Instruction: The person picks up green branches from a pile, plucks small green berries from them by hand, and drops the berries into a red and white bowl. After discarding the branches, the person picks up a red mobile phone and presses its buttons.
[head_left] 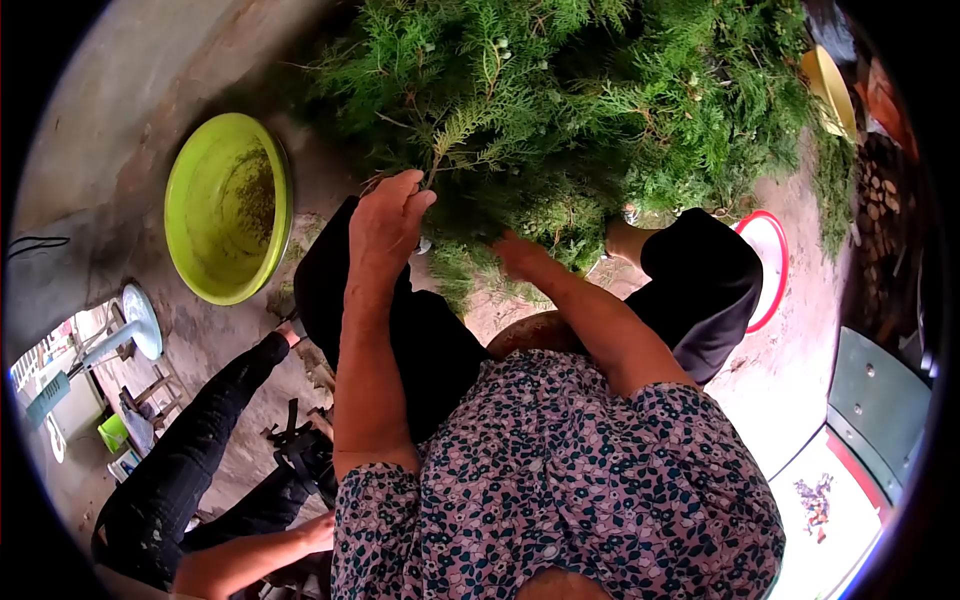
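Head view looks down over a floral-print blouse and black trousers to a large heap of green feathery conifer branches [600, 110], which fills the upper middle of the frame and lies on the bare concrete floor [790, 370] in front of the person's knees; the left hand [390, 220] is raised at the near edge of the heap, its fingers pinched closed around a thin green conifer sprig [450, 135] that stands up from the thumb and forefinger; the right hand [515, 255] lies lower and just beside it, pushed into the foliage, and with its fingertips buried in the green I cannot tell whether it grips anything; a round lime-green plastic basin [228, 205] sits on the floor to the left, well apart from the heap, with a scatter of green bits inside; a round white tray with a red rim [772, 270] shows partly behind the right knee; a yellow plastic bowl [828, 85] peeks out at the top right edge of the branches; at lower left another person's black-trousered leg [190, 450] stretches across the floor.
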